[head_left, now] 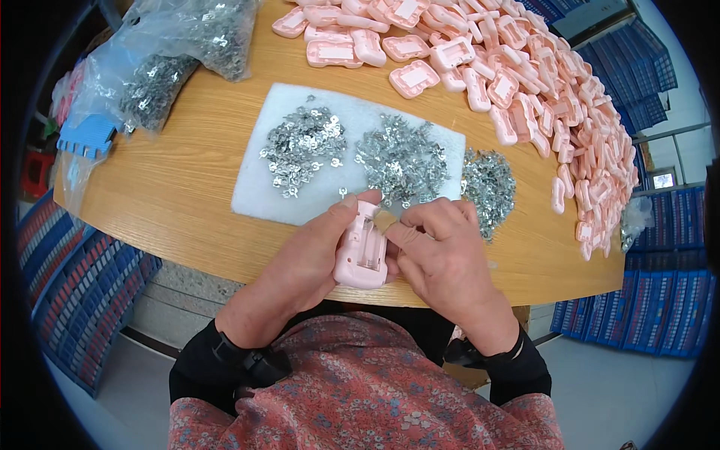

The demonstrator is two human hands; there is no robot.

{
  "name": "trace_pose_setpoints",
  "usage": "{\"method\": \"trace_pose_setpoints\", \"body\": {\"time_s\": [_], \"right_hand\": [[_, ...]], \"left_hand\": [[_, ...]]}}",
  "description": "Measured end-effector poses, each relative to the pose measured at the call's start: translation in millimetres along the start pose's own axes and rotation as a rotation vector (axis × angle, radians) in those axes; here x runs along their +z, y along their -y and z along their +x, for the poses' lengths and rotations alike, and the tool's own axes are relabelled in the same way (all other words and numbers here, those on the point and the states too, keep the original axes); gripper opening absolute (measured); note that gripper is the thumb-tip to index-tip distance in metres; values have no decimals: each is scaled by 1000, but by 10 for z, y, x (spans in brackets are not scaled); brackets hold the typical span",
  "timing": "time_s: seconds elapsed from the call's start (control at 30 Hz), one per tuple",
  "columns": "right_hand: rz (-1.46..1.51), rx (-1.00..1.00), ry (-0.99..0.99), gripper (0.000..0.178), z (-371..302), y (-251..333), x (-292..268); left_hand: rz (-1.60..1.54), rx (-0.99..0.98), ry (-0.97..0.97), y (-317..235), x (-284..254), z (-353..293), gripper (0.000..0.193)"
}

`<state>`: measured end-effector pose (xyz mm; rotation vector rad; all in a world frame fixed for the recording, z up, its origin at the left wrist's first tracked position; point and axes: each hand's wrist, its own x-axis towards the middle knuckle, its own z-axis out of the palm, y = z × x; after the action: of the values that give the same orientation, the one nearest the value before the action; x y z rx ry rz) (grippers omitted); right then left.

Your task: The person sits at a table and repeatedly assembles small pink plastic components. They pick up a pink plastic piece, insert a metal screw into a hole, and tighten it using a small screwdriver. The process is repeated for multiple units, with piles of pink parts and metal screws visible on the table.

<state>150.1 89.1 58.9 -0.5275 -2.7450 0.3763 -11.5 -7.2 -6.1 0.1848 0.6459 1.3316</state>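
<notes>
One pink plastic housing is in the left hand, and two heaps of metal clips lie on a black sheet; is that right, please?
Not quite: the head view shows a white sheet, not a black one. One pink plastic housing is in the left hand, and two heaps of metal clips lie on the sheet.

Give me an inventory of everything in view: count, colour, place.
Table: one, wood-brown, centre
Foam mat: one, white, on table
Held casing: one, pink, lower centre
Tan piece: one, tan, casing's upper right
Loose casings: many, pink, table's far and right side
Metal piles: three, silver, two on mat, one beside it
Clear bags: several, transparent, mainly far left
Toothed piece: one, blue, table's left
Racks: several, blue, both sides
Screen: one, bright, far right
Garment: one, floral red, bottom
Sleeves: two, black, bottom
Left grip: one, bare, on casing
Right grip: one, bare, at casing's right
</notes>
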Motion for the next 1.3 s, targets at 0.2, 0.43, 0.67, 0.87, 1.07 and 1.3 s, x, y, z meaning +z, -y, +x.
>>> {"method": "trace_pose_setpoints", "body": {"time_s": [0.2, 0.43, 0.67, 0.87, 1.07, 1.3], "right_hand": [[-27, -23, -96, 26, -106, -51, 37], [10, -18, -176, 25, -137, -97, 23], [43, -42, -166, 25, -150, -79, 26], [99, -3, -233, 29, -158, -97, 49], [715, 486, -80, 23, -200, -56, 93], [1355, 768, 57, 25, -177, -185, 70]], "left_hand": [[23, -5, -30, -22, 61, -12, 54], [173, -31, -52, 1, 143, -26, 58], [193, -15, -31, 17, 134, -39, 57], [188, -18, -56, 3, 161, -44, 58], [299, -17, -11, -46, 192, -63, 60], [728, 231, -40, 31, 131, -69, 49]]}}
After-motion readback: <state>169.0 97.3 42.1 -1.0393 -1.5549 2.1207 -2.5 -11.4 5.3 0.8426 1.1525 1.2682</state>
